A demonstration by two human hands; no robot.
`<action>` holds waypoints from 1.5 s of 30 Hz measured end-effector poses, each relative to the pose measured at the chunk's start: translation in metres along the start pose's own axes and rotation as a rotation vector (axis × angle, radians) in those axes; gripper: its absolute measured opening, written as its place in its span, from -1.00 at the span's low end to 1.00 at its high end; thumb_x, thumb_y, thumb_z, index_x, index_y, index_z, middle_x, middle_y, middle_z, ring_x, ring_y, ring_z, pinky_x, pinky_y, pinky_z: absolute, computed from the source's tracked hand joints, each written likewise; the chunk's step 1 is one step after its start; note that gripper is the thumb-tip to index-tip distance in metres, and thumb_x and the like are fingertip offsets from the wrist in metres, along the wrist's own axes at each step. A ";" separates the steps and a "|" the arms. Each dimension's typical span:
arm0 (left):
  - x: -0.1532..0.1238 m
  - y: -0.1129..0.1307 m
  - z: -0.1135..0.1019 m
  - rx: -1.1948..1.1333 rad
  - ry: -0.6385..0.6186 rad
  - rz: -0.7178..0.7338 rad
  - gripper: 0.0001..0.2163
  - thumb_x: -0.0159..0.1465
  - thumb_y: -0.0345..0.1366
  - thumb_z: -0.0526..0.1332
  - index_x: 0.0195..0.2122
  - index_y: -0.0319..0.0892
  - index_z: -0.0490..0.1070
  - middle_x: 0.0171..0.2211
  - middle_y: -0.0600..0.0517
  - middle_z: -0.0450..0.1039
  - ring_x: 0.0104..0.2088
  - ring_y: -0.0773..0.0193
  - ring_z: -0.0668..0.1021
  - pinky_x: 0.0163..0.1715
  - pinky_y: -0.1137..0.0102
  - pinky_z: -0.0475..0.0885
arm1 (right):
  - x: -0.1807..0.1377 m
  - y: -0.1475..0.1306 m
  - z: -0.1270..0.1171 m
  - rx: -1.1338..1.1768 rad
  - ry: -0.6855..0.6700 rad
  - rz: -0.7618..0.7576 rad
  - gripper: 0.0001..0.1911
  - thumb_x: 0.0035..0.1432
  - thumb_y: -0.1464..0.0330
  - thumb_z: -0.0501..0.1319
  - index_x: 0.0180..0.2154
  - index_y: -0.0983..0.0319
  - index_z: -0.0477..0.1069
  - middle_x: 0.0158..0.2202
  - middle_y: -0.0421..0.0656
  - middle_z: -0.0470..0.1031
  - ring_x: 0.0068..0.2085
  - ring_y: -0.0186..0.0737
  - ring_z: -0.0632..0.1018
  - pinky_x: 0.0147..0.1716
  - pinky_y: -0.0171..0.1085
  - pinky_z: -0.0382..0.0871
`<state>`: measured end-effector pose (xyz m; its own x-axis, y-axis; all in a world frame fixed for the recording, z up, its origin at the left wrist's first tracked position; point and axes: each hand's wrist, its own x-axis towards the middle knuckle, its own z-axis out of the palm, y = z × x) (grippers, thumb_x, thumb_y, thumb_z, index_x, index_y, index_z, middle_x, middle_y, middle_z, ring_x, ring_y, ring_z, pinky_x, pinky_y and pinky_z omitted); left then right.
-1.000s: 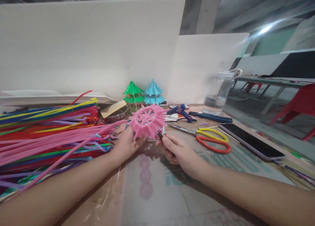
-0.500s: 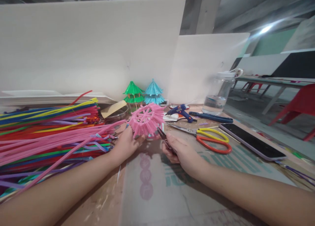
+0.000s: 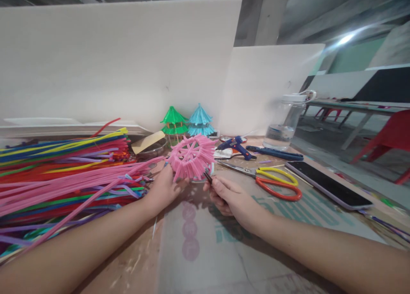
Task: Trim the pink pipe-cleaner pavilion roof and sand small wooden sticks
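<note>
My left hand (image 3: 165,187) grips a round pink pipe-cleaner piece (image 3: 192,156) by its lower left side. The piece has an open spoked ring in the middle and a ragged fringe of short strips around it; it is tilted toward me. My right hand (image 3: 229,196) is closed around a small dark two-pronged tool (image 3: 208,177), whose tips touch or nearly touch the lower right of the pink fringe. Most of that tool is hidden in my fingers, so its kind is unclear.
Bundles of coloured pipe cleaners (image 3: 70,187) lie at left. Behind stand a green tiered model (image 3: 173,120) and a blue one (image 3: 200,119). At right are a glue gun (image 3: 238,148), scissors (image 3: 277,183), a utility knife (image 3: 275,152), a phone (image 3: 328,184) and a water bottle (image 3: 282,123).
My right hand has turned slightly, and less of the dark tool shows now. The pink piece has shifted and tilted a little in my left hand.
</note>
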<state>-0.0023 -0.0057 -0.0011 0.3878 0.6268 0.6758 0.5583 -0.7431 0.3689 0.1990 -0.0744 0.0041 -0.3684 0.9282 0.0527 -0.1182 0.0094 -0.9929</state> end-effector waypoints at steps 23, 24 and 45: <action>0.004 0.009 0.000 -0.062 -0.040 -0.045 -0.74 0.25 -0.16 0.18 -0.12 -0.18 0.41 -0.08 -0.13 0.52 -0.03 -0.01 0.54 -0.01 0.12 0.45 | -0.001 -0.002 0.000 -0.002 0.008 0.004 -0.49 0.03 -0.11 0.18 -0.33 0.21 0.25 -0.66 -0.43 0.06 -0.67 -0.49 0.00 -0.70 -0.42 -0.22; 0.004 0.009 0.000 -0.064 -0.041 -0.047 -0.75 0.25 -0.15 0.18 -0.12 -0.18 0.41 -0.08 -0.12 0.53 -0.04 -0.01 0.54 -0.01 0.11 0.44 | 0.000 -0.002 -0.001 -0.002 0.005 0.003 -0.50 0.03 -0.10 0.19 -0.33 0.21 0.25 -0.66 -0.43 0.06 -0.67 -0.49 -0.01 -0.70 -0.42 -0.22; 0.002 0.005 0.000 -0.050 -0.030 -0.106 -0.69 0.25 -0.13 0.18 -0.08 -0.22 0.39 -0.03 -0.17 0.50 0.01 -0.05 0.51 0.07 0.04 0.38 | -0.001 -0.004 0.001 0.022 -0.001 0.013 -0.43 -0.02 -0.17 0.20 -0.32 0.21 0.26 -0.64 -0.42 0.06 -0.66 -0.49 0.00 -0.71 -0.43 -0.22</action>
<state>0.0015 -0.0086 0.0019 0.3504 0.7089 0.6121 0.5608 -0.6822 0.4691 0.1989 -0.0762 0.0079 -0.3704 0.9280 0.0403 -0.1334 -0.0103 -0.9910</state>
